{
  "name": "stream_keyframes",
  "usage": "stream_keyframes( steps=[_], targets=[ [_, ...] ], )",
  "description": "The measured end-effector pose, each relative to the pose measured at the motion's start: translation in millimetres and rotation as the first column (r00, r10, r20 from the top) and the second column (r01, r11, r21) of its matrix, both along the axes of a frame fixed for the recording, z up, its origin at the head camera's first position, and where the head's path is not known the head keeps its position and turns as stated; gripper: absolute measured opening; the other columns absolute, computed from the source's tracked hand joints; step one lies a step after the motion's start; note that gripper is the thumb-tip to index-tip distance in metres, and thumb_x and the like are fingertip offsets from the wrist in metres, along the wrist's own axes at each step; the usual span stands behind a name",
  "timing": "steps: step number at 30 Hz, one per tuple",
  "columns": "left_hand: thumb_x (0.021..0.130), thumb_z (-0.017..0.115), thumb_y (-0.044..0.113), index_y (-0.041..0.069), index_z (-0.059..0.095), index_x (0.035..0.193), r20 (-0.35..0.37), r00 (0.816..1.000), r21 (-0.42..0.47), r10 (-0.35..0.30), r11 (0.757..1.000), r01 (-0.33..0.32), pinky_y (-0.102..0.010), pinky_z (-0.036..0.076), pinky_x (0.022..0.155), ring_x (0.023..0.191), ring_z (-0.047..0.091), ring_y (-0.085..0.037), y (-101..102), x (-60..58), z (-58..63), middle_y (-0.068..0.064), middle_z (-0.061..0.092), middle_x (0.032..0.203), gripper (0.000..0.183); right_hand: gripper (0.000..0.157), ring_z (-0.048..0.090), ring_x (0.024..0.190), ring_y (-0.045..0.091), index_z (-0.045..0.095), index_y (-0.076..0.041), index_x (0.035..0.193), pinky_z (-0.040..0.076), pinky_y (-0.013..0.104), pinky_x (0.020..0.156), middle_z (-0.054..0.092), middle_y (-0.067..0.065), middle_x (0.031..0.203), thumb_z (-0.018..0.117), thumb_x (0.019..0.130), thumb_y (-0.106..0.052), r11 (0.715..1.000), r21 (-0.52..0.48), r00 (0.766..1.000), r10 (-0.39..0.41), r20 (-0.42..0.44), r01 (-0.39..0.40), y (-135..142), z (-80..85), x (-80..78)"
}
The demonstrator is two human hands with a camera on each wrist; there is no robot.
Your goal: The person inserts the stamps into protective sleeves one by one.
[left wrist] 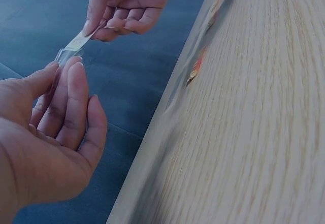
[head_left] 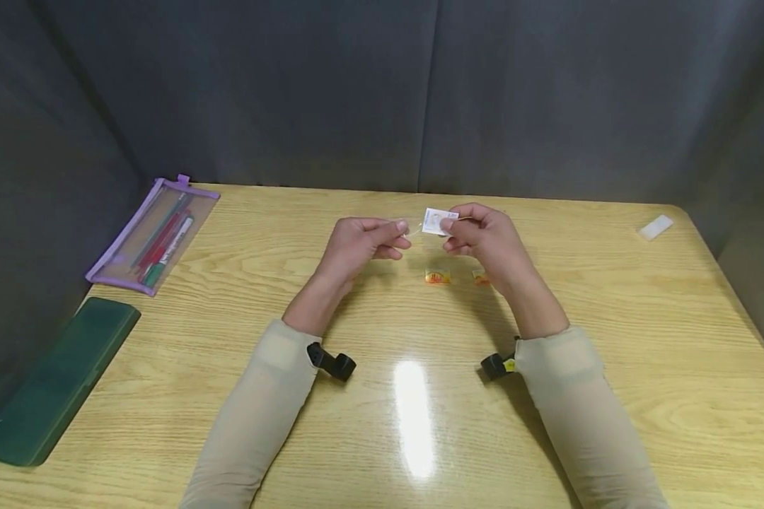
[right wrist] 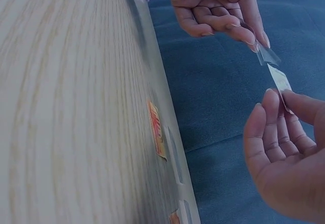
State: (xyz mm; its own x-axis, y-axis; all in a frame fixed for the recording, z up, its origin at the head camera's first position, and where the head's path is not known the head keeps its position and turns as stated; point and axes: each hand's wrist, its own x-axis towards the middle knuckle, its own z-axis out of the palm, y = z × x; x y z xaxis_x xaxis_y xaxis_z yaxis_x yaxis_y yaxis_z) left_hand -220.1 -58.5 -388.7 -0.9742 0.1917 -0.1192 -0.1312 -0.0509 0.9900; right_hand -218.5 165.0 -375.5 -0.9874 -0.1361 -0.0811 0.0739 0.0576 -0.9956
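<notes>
In the head view my left hand (head_left: 359,244) and right hand (head_left: 493,240) face each other above the far middle of the table. The right thumb and fingers pinch a small white printed card or label (head_left: 430,220). Between the left thumb and fingertips is a small piece of clear plastic (right wrist: 267,55), perhaps a film or sleeve. Card and plastic come end to end; whether they touch I cannot tell. Below the hands, a small orange-and-yellow printed piece (head_left: 437,276) lies on the table. A second similar piece (head_left: 480,277) is partly hidden by the right hand.
A purple-edged see-through pouch (head_left: 119,263) with pens and markers lies at the far left. Nearer is a long dark green case (head_left: 64,382). A small white rectangular piece (head_left: 656,227) sits at the far right. Dark curtains (head_left: 293,92) border the table (head_left: 643,353).
</notes>
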Motion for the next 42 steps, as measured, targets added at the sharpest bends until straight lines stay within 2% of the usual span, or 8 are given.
stream_keyframes(
  steps=[4,13,21,28,30,36,42],
  targets=[
    [0.096,0.072,0.022,-0.003,0.076,0.107,0.010,1.000,0.010,0.000,1.000,0.000,-0.029,0.062,0.075,0.065,0.073,-0.011,0.5,-0.4,-1.0,-0.003,0.077,0.080,0.028,0.013,0.066,0.068,0.011,0.064,-0.006,0.107,0.060,0.024,0.072,0.069,-0.002,0.088,0.068,0.098,-0.014,1.000,-0.009,1.000,-0.024,-0.012,0.024,-1.0,0.3,0.9],
    [0.097,0.071,0.023,-0.003,0.075,0.106,0.005,1.000,0.011,0.004,1.000,-0.004,-0.027,0.062,0.074,0.065,0.072,-0.010,1.2,-0.1,-1.2,-0.003,0.076,0.081,0.028,0.013,0.066,0.069,0.009,0.063,-0.007,0.106,0.060,0.024,0.073,0.068,-0.003,0.086,0.068,0.099,-0.016,1.000,-0.005,1.000,0.006,-0.010,-0.006,0.7,1.9,0.7],
    [0.095,0.073,0.018,-0.001,0.075,0.111,0.016,1.000,0.009,0.010,1.000,-0.010,-0.025,0.062,0.074,0.083,0.075,-0.019,2.2,-0.1,0.9,-0.008,0.076,0.096,0.025,0.019,0.065,0.071,0.008,0.064,-0.002,0.111,0.059,0.022,0.073,0.068,-0.005,0.088,0.068,0.098,-0.015,0.999,0.040,0.999,0.035,-0.016,-0.034,1.1,2.1,1.0],
    [0.095,0.073,0.018,-0.001,0.076,0.108,-0.002,1.000,0.002,0.024,1.000,-0.024,-0.027,0.062,0.075,0.074,0.073,-0.012,1.9,-1.0,0.5,-0.008,0.076,0.094,0.024,0.028,0.061,0.072,0.008,0.065,0.004,0.116,0.056,0.020,0.074,0.066,-0.006,0.084,0.067,0.099,-0.018,0.994,0.102,0.999,0.034,-0.005,-0.033,3.0,3.4,0.0],
    [0.095,0.073,0.019,-0.001,0.076,0.109,-0.008,1.000,0.001,0.020,1.000,-0.020,-0.027,0.062,0.074,0.074,0.073,-0.011,1.8,-1.3,0.5,-0.012,0.076,0.099,0.024,0.029,0.061,0.072,0.008,0.065,0.005,0.117,0.056,0.020,0.074,0.066,-0.007,0.083,0.066,0.099,-0.018,0.994,0.106,0.999,0.041,-0.002,-0.040,2.0,4.0,0.2],
    [0.095,0.073,0.020,0.000,0.076,0.109,-0.023,1.000,-0.013,0.008,1.000,-0.009,-0.027,0.062,0.074,0.081,0.075,-0.023,2.0,-1.2,0.7,-0.028,0.071,0.116,0.025,0.029,0.061,0.070,0.008,0.064,0.004,0.117,0.056,0.020,0.074,0.065,-0.006,0.082,0.066,0.100,-0.019,0.993,0.112,1.000,0.026,0.005,-0.026,2.7,3.4,0.8],
    [0.094,0.075,0.019,-0.001,0.076,0.108,-0.013,1.000,-0.010,0.015,1.000,-0.015,-0.026,0.062,0.072,0.079,0.075,-0.018,2.7,-0.3,0.2,-0.020,0.074,0.108,0.025,0.029,0.060,0.071,0.009,0.065,0.004,0.116,0.056,0.021,0.074,0.065,-0.004,0.084,0.067,0.100,-0.020,0.993,0.110,0.999,0.034,0.008,-0.035,2.3,1.8,1.3]
  ],
)
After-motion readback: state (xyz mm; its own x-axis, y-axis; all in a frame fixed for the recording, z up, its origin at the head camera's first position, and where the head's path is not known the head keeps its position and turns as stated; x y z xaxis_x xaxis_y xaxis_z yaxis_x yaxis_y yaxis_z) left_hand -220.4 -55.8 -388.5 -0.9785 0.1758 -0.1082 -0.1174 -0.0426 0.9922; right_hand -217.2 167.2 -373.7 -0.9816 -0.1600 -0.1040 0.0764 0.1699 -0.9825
